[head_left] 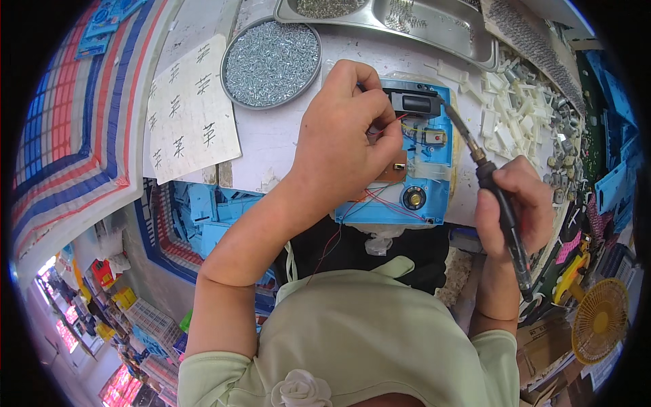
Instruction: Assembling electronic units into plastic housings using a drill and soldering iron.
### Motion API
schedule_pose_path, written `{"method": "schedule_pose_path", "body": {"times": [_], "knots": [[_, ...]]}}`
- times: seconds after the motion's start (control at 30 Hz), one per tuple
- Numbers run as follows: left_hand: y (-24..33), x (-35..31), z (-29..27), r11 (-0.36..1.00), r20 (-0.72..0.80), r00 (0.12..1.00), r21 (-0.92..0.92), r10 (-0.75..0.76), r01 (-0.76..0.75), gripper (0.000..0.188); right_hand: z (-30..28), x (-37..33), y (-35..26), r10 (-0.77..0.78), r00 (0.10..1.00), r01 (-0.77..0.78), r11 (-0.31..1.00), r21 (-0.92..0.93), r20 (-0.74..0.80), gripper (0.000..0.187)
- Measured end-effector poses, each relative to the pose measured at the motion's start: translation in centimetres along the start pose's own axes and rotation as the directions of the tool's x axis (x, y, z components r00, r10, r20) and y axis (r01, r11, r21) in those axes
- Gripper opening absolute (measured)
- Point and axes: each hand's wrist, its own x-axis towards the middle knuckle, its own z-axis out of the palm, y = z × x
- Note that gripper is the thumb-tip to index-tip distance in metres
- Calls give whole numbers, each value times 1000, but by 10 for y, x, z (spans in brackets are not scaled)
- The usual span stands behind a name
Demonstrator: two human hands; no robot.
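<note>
A blue plastic housing lies before me with electronic parts in it. In its upper part sits a black box-shaped part, and lower down are a round speaker-like part and a small motor-like part. My left hand is over the housing's left side, its fingers pinched on a thin red wire that runs toward the black part. My right hand grips a soldering iron by its dark handle. The iron's tip is close to the black part's right end; whether they touch I cannot tell. A brown circuit board shows under my left hand.
Up left stands a round tray of small screws, beside a handwritten paper sheet. A metal tray of small parts is at the back. White plastic pieces are heaped to the right. A yellow fan stands lower right.
</note>
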Motion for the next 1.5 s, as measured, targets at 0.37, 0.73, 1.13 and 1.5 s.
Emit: {"method": "schedule_pose_path", "body": {"times": [0.37,0.73,1.13,1.5], "knots": [[-2,0,0,999,-31,999,7,34,-34,9,11,5,0,-125,978,137,989,-59,170,29],[-2,0,1,1000,-36,999,-5,13,-13,9,14,9,5,-173,962,196,976,-95,210,31],[-2,0,2,1000,-55,998,-10,24,-24,9,3,11,9,-184,951,206,976,-67,248,32],[-2,1,4,1000,-66,997,18,25,-24,9,0,21,14,-71,960,88,995,-53,270,22]]}}
